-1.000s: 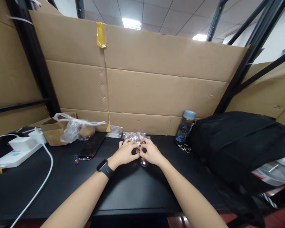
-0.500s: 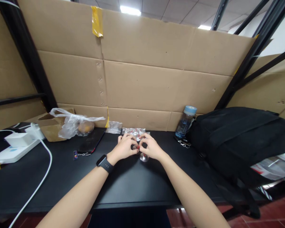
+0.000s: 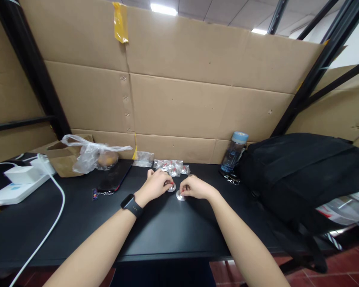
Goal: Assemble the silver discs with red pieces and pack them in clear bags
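My left hand (image 3: 156, 185), with a black smartwatch (image 3: 132, 205) on its wrist, rests on the black table (image 3: 167, 231) with its fingers curled round a small silver disc (image 3: 171, 187). Close to its right, my right hand (image 3: 194, 187) pinches a second small silver disc with a red spot (image 3: 180, 195) that lies on the table. Just behind both hands lies a clear bag with several small silver and red parts (image 3: 172, 167).
A blue-capped water bottle (image 3: 234, 151) and a black backpack (image 3: 302, 175) stand at the right. A dark phone with keychain (image 3: 113, 181), a plastic bag of food (image 3: 92, 157), a brown box (image 3: 62, 161) and a white power strip with cable (image 3: 20, 185) lie left. Cardboard walls (image 3: 179, 103) stand behind.
My hands were together above the table on one small part; now they have come apart and lowered, each on its own silver disc. The camera has tilted down slightly.
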### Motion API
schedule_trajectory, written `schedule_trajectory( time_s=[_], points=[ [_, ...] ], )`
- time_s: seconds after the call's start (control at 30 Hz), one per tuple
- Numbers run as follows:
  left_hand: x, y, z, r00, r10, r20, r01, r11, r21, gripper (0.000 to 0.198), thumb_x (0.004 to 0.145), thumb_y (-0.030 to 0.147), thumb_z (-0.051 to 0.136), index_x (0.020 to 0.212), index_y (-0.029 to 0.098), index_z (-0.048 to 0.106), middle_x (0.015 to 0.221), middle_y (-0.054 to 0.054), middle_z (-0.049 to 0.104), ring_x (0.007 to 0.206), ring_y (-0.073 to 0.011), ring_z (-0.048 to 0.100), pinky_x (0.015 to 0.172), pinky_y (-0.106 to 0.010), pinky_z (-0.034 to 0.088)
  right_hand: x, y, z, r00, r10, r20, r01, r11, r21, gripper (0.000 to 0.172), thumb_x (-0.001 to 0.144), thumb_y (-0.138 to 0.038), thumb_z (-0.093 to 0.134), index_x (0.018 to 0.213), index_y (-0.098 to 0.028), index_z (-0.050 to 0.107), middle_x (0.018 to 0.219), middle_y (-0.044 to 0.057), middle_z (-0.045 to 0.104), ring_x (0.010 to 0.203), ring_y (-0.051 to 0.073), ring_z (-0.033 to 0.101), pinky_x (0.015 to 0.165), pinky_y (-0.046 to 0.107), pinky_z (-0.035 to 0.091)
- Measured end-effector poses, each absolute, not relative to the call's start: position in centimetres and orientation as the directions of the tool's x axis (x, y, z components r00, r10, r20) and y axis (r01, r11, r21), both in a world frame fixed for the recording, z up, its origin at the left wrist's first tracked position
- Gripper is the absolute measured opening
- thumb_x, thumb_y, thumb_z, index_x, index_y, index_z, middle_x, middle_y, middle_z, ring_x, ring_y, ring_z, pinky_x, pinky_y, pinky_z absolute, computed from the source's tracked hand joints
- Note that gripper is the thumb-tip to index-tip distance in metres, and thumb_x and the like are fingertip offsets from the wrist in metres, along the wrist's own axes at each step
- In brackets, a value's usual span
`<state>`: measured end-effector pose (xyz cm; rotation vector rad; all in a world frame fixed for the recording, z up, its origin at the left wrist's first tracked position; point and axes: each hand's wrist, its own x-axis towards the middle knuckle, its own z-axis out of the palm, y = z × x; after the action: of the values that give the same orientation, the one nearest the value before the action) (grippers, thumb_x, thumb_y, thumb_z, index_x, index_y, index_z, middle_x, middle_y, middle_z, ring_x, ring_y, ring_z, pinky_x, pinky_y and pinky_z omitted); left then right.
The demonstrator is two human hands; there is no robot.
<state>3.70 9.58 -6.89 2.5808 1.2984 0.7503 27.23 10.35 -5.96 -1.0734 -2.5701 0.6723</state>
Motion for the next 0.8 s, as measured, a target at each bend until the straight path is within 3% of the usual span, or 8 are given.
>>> schedule_trajectory(
  time_s=[0.13, 0.23, 0.33, 0.43, 0.6, 0.7, 0.8],
  points=[
    [3.7, 9.5, -6.6, 0.464, 0.813, 0.352, 0.73, -0.576, 0.367, 0.01, 0.09, 0.026, 0.064, 0.086, 0.028, 0.073, 0.088, -0.001, 0.073, 0.1, -0.0255, 0.057, 0.093, -0.042, 0.026, 27.0, 10.4, -5.6, -0.578, 0.791, 0.2, 0.606, 0.581, -0.544, 0.006, 0.081, -0.014, 0.072, 0.079, -0.018, 0.075, 0.069, 0.0, 0.071, 0.063, 0.014, 0.062, 0.064, 0.021, 0.042],
    [3.6, 9.7, -6.3, 0.356, 0.854, 0.379, 0.767, -0.499, 0.404, 0.014, 0.091, 0.026, 0.061, 0.085, 0.027, 0.073, 0.09, -0.002, 0.074, 0.102, -0.0263, 0.059, 0.095, -0.043, 0.027, 27.1, 10.7, -5.3, -0.426, 0.819, 0.384, 0.587, 0.573, -0.572, 0.007, 0.085, -0.021, 0.07, 0.08, -0.018, 0.074, 0.07, 0.001, 0.07, 0.063, 0.015, 0.061, 0.065, 0.023, 0.043],
    [3.5, 10.0, -5.9, 0.241, 0.886, 0.396, 0.762, -0.425, 0.488, 0.016, 0.092, 0.031, 0.06, 0.086, 0.027, 0.074, 0.09, -0.001, 0.075, 0.095, -0.0248, 0.063, 0.095, -0.042, 0.031, 27.0, 11.0, -5.6, -0.331, 0.827, 0.454, 0.495, 0.562, -0.663, 0.012, 0.087, -0.029, 0.07, 0.083, -0.018, 0.072, 0.08, 0.004, 0.073, 0.071, 0.018, 0.065, 0.07, 0.026, 0.047],
    [3.6, 10.1, -5.7, 0.174, 0.906, 0.385, 0.692, -0.39, 0.607, 0.014, 0.09, 0.035, 0.062, 0.09, 0.028, 0.074, 0.091, 0.001, 0.076, 0.085, -0.0218, 0.067, 0.091, -0.039, 0.038, 26.2, 11.2, -6.3, -0.304, 0.832, 0.463, 0.339, 0.549, -0.764, 0.018, 0.088, -0.035, 0.07, 0.084, -0.018, 0.071, 0.085, 0.005, 0.074, 0.078, 0.02, 0.068, 0.075, 0.029, 0.051],
    [4.2, 10.3, -6.6, 0.169, 0.889, 0.425, 0.517, -0.447, 0.73, 0.015, 0.089, 0.035, 0.062, 0.094, 0.027, 0.073, 0.094, 0.001, 0.077, 0.092, -0.0205, 0.07, 0.085, -0.031, 0.047, 24.5, 11.0, -7.2, -0.281, 0.835, 0.474, 0.175, 0.53, -0.83, 0.025, 0.083, -0.043, 0.075, 0.083, -0.018, 0.07, 0.09, 0.007, 0.072, 0.083, 0.022, 0.069, 0.076, 0.032, 0.055],
    [4.6, 10.3, -7.1, 0.175, 0.877, 0.448, 0.465, -0.474, 0.748, 0.016, 0.091, 0.035, 0.06, 0.097, 0.027, 0.072, 0.094, 0.001, 0.077, 0.092, -0.0196, 0.07, 0.085, -0.03, 0.049, 24.1, 10.8, -7.5, -0.268, 0.884, 0.383, 0.057, 0.412, -0.909, 0.032, 0.078, -0.047, 0.079, 0.084, -0.018, 0.068, 0.106, 0.008, 0.068, 0.086, 0.022, 0.071, 0.069, 0.032, 0.059],
    [4.7, 10.2, -7.1, 0.185, 0.876, 0.446, 0.473, -0.477, 0.741, 0.018, 0.091, 0.038, 0.06, 0.096, 0.027, 0.072, 0.094, 0.001, 0.076, 0.092, -0.0194, 0.071, 0.086, -0.031, 0.049, 24.1, 10.6, -7.6, -0.276, 0.925, 0.261, -0.066, 0.253, -0.965, 0.038, 0.075, -0.05, 0.082, 0.085, -0.017, 0.065, 0.109, 0.009, 0.066, 0.081, 0.022, 0.073, 0.065, 0.032, 0.061]
  ],
)
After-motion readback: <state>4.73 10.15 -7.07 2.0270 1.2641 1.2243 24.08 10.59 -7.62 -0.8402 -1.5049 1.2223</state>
